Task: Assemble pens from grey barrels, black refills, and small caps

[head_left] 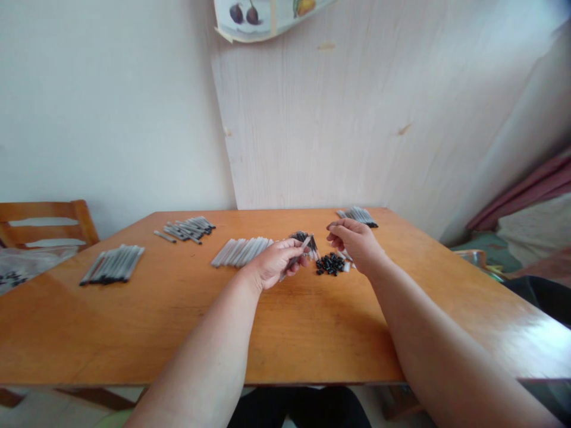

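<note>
My left hand (276, 261) is closed round a thin grey pen tube (298, 252) that points up and to the right. My right hand (352, 238) hovers just right of it, fingers pinched together over a small heap of black caps (330, 264); what the pinch holds is too small to make out. Behind the left hand lies a row of grey tubes (241, 251) and a dark-tipped bunch (304, 238). All of it rests on an orange wooden table (285, 333).
More bundles of grey tubes lie at the left (112, 264), back left (190, 229) and back right (359, 216). A wooden chair (49, 223) with a plastic bag (27, 264) stands at the left. A pale board (339, 113) leans against the wall behind.
</note>
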The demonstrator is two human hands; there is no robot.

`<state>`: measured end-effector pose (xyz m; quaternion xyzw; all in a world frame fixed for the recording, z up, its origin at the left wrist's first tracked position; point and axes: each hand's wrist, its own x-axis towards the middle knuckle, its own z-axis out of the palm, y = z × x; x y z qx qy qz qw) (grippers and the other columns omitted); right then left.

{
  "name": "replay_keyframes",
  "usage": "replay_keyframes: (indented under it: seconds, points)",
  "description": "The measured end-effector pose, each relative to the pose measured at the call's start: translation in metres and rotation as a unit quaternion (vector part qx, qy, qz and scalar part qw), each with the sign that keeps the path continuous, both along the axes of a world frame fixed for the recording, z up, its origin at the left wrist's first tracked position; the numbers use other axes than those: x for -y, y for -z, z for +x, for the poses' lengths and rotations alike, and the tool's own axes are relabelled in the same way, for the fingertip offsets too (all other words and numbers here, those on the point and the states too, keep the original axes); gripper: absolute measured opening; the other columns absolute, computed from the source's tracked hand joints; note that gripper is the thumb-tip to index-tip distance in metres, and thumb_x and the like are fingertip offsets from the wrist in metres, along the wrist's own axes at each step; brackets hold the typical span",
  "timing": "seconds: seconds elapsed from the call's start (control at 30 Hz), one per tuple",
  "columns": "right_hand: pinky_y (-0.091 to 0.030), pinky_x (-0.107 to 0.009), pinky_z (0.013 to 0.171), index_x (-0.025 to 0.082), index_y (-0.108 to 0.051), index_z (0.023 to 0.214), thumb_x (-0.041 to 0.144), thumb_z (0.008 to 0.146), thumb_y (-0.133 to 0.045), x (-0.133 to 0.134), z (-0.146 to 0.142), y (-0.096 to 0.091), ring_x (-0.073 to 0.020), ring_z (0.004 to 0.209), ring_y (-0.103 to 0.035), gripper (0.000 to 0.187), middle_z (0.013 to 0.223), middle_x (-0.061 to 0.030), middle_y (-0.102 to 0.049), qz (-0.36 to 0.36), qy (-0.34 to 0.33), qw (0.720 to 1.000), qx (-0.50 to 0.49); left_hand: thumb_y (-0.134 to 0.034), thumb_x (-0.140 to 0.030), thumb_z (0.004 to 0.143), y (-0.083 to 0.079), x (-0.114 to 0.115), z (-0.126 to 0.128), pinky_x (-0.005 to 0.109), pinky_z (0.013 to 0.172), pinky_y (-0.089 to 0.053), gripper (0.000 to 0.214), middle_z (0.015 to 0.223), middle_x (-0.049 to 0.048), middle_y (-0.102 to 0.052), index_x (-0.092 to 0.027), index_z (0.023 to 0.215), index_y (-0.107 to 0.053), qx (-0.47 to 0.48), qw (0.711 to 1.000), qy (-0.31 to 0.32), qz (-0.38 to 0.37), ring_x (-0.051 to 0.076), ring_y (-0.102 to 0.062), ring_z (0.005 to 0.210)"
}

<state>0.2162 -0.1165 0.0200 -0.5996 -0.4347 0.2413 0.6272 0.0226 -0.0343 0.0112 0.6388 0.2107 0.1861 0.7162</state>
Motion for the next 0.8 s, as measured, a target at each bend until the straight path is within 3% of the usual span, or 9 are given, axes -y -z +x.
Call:
replay_keyframes:
  seconds: [0.27, 0.5, 0.8]
  points:
    - [-0.031, -0.021, 0.040, 0.015, -0.063, 0.080, 0.032, 0.073, -0.059, 0.002, 0.025, 0.003, -0.0087, 0.044, -0.044, 0.019, 0.060, -0.0017, -0.059, -0.075, 0.050, 0.994, 0.069, -0.058, -0.027, 0.081, -0.004, 0.000, -0.002, 0.018, 0.045, -0.025, 0.019, 0.071, 0.0026, -0.061, -0.015, 0.094, -0.058, -0.004, 1.000, -0.019, -0.003, 0.006, -0.046, 0.050]
    - [-0.034, -0.021, 0.046, 0.014, -0.064, 0.074, 0.024, 0.068, -0.057, 0.003, 0.041, 0.004, -0.0110, 0.053, -0.050, 0.013, 0.061, -0.0023, -0.060, -0.107, 0.075, 0.975, 0.182, -0.057, -0.028, 0.082, 0.000, -0.007, -0.004, 0.018, 0.045, -0.026, 0.019, 0.073, 0.0037, -0.061, -0.015, 0.096, -0.057, -0.002, 1.000, -0.025, -0.006, 0.006, -0.046, 0.050]
    - [-0.036, -0.021, 0.050, 0.018, -0.068, 0.079, 0.021, 0.067, -0.060, 0.001, 0.035, 0.014, -0.0120, 0.060, -0.056, 0.014, 0.072, -0.0028, -0.066, -0.204, -0.030, 0.927, 0.312, -0.058, -0.029, 0.081, 0.000, -0.008, -0.003, 0.018, 0.045, -0.026, 0.019, 0.074, 0.0043, -0.063, -0.015, 0.095, -0.057, -0.002, 0.999, -0.028, -0.015, 0.006, -0.046, 0.050]
